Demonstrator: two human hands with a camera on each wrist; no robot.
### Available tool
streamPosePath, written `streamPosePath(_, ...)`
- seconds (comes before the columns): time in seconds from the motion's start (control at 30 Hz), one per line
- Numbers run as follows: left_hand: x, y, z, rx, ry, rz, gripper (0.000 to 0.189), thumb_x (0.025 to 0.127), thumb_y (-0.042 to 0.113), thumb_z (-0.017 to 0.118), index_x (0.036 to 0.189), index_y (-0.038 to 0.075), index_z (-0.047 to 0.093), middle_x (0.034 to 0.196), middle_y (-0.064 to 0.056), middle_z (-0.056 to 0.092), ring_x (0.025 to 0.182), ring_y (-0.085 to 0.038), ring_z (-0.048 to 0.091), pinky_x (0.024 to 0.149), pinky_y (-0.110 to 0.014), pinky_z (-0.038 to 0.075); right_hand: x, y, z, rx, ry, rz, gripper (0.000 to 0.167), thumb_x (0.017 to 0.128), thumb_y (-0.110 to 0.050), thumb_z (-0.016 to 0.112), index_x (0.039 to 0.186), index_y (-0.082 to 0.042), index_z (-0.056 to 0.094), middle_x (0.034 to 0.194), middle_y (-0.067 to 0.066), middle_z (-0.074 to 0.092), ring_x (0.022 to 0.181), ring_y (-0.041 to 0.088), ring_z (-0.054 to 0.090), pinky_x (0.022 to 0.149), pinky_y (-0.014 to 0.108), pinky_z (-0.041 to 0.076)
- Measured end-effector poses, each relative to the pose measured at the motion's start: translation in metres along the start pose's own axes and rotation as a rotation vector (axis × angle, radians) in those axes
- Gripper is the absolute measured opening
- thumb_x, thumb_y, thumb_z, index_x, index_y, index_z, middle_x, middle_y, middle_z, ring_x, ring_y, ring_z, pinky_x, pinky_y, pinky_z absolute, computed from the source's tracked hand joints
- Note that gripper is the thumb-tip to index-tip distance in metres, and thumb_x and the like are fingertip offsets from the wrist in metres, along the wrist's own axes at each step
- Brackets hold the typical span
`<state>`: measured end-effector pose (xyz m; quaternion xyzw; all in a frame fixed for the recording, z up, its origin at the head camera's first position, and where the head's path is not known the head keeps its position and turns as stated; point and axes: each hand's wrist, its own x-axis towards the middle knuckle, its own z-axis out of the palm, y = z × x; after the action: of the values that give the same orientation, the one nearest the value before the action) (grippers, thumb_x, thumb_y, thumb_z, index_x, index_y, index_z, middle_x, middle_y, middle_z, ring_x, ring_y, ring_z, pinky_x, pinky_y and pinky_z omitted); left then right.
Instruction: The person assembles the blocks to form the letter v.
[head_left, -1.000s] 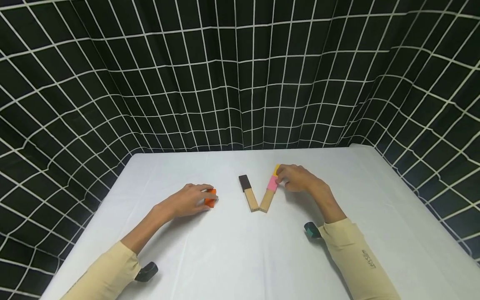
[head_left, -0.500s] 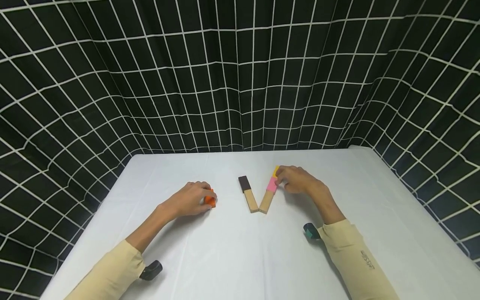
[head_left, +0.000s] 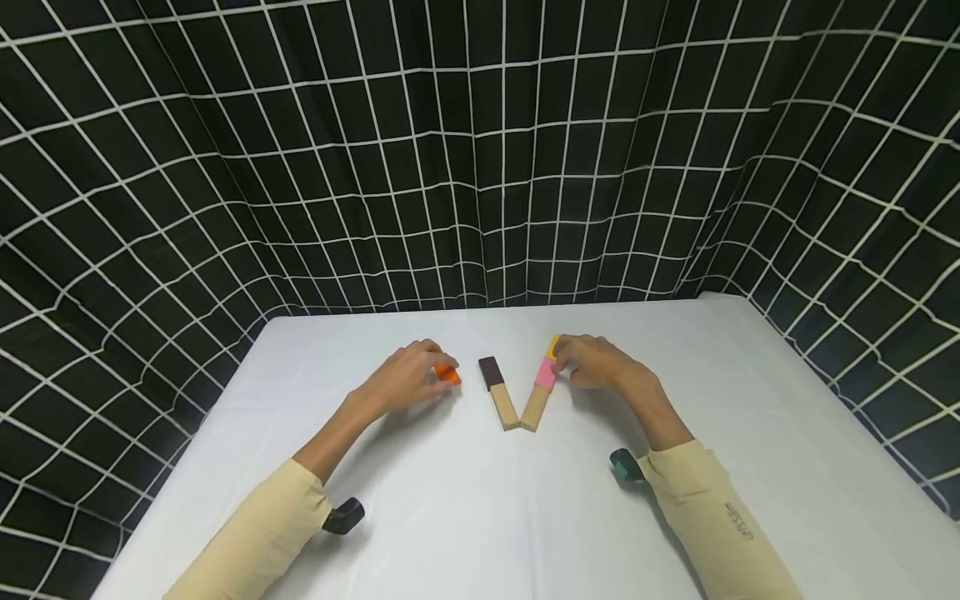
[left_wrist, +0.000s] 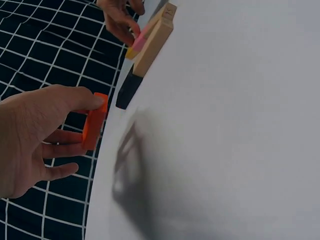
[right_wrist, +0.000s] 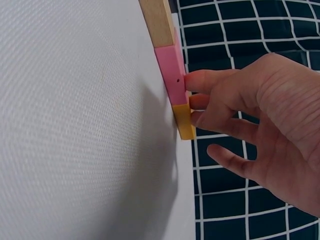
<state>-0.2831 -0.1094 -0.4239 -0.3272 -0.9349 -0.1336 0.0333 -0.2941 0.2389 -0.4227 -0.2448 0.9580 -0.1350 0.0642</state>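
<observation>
In the head view my left hand point(head_left: 401, 379) pinches a small orange block point(head_left: 448, 373) between thumb and fingers; the left wrist view shows the orange block point(left_wrist: 94, 122) raised, with the hand's shadow on the cloth below. My right hand point(head_left: 596, 360) has its curled fingertips on a yellow block point(right_wrist: 183, 122) and the pink block point(right_wrist: 171, 72) joined end to end with it. Pink meets a plain wooden block point(head_left: 534, 408), making one slanted line. Left of that, a dark brown block point(head_left: 491, 371) continues a second wooden block point(head_left: 504, 407). Both lines meet at their near ends in a V.
A white cloth-covered table point(head_left: 480, 517) lies under everything. Black curtain with a white grid point(head_left: 480, 167) stands around its back and sides. Dark camera mounts stick out from both sleeves, the left point(head_left: 343, 517) and the right point(head_left: 625, 465), low over the table.
My left hand has carried the orange block to the right and slightly away from me, closer to the dark brown block. The right hand keeps its place at the pink and yellow blocks.
</observation>
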Motion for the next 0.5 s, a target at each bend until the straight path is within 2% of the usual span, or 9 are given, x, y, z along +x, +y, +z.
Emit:
streamPosePath(0.2,0.036,0.003,0.011,-0.067,0.039,-0.039,0.036,0.098,0.027,0.071,0.13,0.012,0.074,0.128,-0.014,0.068,0.119,-0.032,0.063,0.102,-0.051,0.056,-0.005,0.001,0.001,-0.004,0.003,-0.005,0.039,0.082,0.011,0.06,0.106,-0.009,0.083,0.131,0.015,0.071,0.128,0.039,0.064,0.111,0.062,0.05)
streamPosePath(0.37,0.061,-0.001,0.018,-0.102,0.093,-0.055,0.036,0.098,0.023,0.072,0.13,0.008,0.073,0.128,-0.016,0.069,0.119,-0.033,0.064,0.102,-0.051,0.057,-0.005,-0.001,0.0,-0.002,0.011,-0.003,0.04,0.082,0.011,0.059,0.107,-0.009,0.083,0.132,0.014,0.071,0.129,0.038,0.064,0.111,0.057,0.053)
streamPosePath(0.5,0.076,-0.006,0.029,-0.112,0.085,-0.05,0.036,0.099,0.022,0.072,0.131,0.006,0.072,0.131,-0.017,0.07,0.123,-0.034,0.064,0.107,-0.049,0.056,-0.006,-0.003,-0.001,0.004,0.004,0.01,0.039,0.083,0.01,0.059,0.108,-0.009,0.082,0.132,0.013,0.071,0.128,0.037,0.065,0.11,0.054,0.054)
